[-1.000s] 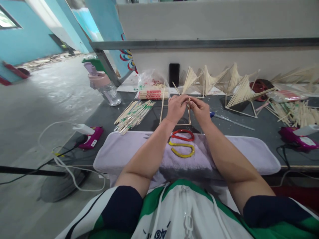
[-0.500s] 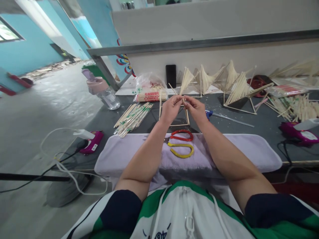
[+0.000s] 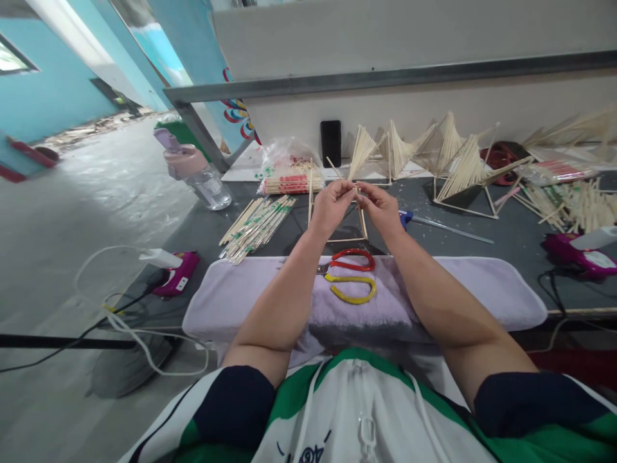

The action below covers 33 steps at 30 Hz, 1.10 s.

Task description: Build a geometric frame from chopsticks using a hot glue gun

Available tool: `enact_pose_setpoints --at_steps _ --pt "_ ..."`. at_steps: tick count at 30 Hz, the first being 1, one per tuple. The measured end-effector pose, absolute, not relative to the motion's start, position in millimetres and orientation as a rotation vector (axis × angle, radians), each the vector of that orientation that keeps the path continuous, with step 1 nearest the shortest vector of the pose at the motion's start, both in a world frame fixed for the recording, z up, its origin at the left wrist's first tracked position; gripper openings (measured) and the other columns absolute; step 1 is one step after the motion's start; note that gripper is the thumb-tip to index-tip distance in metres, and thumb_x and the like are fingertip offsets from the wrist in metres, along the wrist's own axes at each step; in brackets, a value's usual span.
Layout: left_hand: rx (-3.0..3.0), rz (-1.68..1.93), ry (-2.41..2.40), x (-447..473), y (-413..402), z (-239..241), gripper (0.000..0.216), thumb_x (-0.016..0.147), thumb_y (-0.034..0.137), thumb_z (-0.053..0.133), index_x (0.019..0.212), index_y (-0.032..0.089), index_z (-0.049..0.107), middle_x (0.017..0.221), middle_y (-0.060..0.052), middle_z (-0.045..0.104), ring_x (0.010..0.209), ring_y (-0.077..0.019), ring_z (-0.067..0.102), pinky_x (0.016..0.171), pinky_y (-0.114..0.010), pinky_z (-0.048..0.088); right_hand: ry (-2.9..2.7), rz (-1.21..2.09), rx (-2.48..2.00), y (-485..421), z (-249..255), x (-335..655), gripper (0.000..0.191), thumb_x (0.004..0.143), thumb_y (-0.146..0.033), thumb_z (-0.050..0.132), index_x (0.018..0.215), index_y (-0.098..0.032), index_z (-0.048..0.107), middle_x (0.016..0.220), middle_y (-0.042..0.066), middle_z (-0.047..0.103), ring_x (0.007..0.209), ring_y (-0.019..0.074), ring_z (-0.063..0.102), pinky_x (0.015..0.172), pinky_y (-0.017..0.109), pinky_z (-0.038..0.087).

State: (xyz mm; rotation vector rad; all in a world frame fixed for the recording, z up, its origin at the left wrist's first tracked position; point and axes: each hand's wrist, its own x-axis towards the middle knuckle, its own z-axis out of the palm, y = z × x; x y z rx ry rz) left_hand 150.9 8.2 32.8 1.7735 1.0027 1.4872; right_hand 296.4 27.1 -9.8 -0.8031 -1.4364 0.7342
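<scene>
My left hand (image 3: 331, 207) and my right hand (image 3: 380, 207) meet at fingertip height above the table, both pinching a frame of thin wooden sticks (image 3: 347, 240). The frame's lower stick and its sides show below and beside my fingers; the joint between my fingertips is mostly hidden. Just past my right hand lies a blue glue gun (image 3: 405, 217), partly covered, with a clear glue stick (image 3: 453, 230) trailing from it. Between my forearms, scissors (image 3: 353, 290) with one red and one yellow handle rest on a lilac towel (image 3: 482, 289).
Loose sticks (image 3: 258, 228) lie at left, near a bagged stick bundle (image 3: 289, 185) and a water bottle (image 3: 202, 177). A black phone (image 3: 330, 143) leans at the back. Finished-looking stick structures (image 3: 463, 170) stand at right. Purple power sockets (image 3: 179, 275) sit at the left edge.
Both hands stay pinched at the same joint, with only slight finger movement. The whole view has shifted a little; the objects on the table have not visibly moved.
</scene>
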Motion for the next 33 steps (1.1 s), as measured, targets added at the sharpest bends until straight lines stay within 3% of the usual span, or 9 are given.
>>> enact_pose_setpoints --at_steps 4,9,14,21,29,33 --pt "1.763 1.476 1.041 154 9 36 0.005 0.086 0.022 0.062 0.083 0.019 0.064 0.078 -0.001 0.069 0.077 -0.0124 0.065 0.077 -0.025 0.053 -1.466 0.708 -0.817 27 -9 299 0.06 0.074 -0.068 0.071 0.116 -0.026 0.075 0.109 0.004 0.075 0.08 0.0186 0.068 0.077 0.036 0.06" --pt "1.763 1.493 1.061 154 8 39 0.008 0.084 0.024 0.065 0.081 0.018 0.067 0.077 0.0 0.069 0.074 -0.0122 0.065 0.074 -0.025 0.053 -1.499 0.648 -0.797 22 0 299 0.054 0.08 -0.068 0.066 0.111 -0.024 0.077 0.111 0.006 0.076 0.106 0.0237 0.069 0.101 0.041 0.053" --pt "1.833 1.527 1.253 154 7 42 0.01 0.083 0.026 0.068 0.078 0.018 0.071 0.074 0.0 0.069 0.071 -0.0118 0.061 0.07 -0.024 0.048 -1.491 0.683 -0.737 24 1 298 0.054 0.084 -0.065 0.063 0.116 -0.024 0.075 0.12 0.007 0.074 0.117 0.0237 0.066 0.109 0.042 0.047" --pt "1.812 1.534 1.309 158 8 44 0.009 0.083 0.024 0.067 0.08 0.018 0.073 0.075 0.0 0.071 0.07 -0.0123 0.061 0.071 -0.025 0.048 -1.529 0.789 -0.675 35 -12 294 0.067 0.079 -0.07 0.065 0.128 -0.026 0.069 0.133 0.008 0.068 0.121 0.0248 0.064 0.108 0.043 0.048" --pt "1.785 1.565 1.377 163 12 43 0.008 0.082 0.023 0.068 0.078 0.019 0.074 0.075 -0.001 0.073 0.073 -0.0136 0.064 0.073 -0.026 0.049 -1.474 0.775 -0.675 45 -17 291 0.063 0.079 -0.069 0.066 0.125 -0.026 0.071 0.131 0.008 0.069 0.12 0.0241 0.065 0.109 0.044 0.048" --pt "1.797 1.576 1.399 164 12 44 0.008 0.081 0.023 0.069 0.077 0.019 0.073 0.075 0.0 0.073 0.074 -0.0135 0.064 0.073 -0.026 0.049 -1.501 0.723 -0.709 45 -16 291 0.052 0.082 -0.061 0.067 0.122 -0.028 0.073 0.129 0.004 0.07 0.122 0.0239 0.064 0.11 0.044 0.046"
